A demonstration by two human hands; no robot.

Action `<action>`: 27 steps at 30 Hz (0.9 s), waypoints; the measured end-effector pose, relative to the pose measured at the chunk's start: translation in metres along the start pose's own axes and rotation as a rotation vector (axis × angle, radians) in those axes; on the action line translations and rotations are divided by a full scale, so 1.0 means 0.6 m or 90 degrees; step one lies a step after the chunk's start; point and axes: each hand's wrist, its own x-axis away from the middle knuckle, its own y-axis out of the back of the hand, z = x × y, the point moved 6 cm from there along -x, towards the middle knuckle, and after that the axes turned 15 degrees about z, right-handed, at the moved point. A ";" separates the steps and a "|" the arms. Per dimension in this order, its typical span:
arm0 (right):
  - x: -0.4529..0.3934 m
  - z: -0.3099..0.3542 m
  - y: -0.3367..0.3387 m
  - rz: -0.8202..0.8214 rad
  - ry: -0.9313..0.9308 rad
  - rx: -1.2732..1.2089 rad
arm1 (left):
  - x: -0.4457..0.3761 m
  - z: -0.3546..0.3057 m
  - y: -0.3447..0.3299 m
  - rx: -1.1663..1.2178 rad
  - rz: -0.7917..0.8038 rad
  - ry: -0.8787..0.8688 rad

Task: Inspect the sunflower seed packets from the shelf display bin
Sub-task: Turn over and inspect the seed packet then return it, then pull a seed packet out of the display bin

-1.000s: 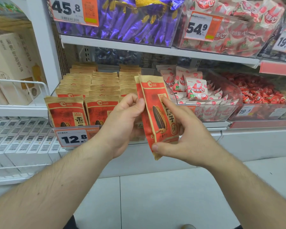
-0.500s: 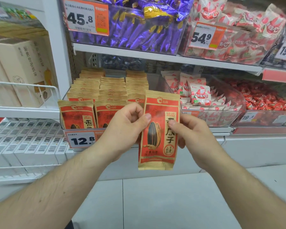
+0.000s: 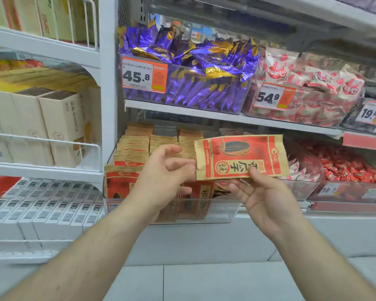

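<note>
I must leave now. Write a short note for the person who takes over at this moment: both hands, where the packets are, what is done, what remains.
Right hand: pinches the lower edge of one sunflower seed packet, held sideways in front of the shelf, printed face to the camera.
Left hand: open, fingers loosely curled beside the packet's left end; contact unclear.
Other packets: standing in rows in the clear display bin behind the hands.
Done: one packet is out and in view.
Left: finish looking at it, return it, check others.
</note>
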 end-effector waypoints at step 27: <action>-0.332 -0.024 -0.109 0.242 0.117 0.904 | -0.260 0.018 0.144 -1.013 0.281 0.265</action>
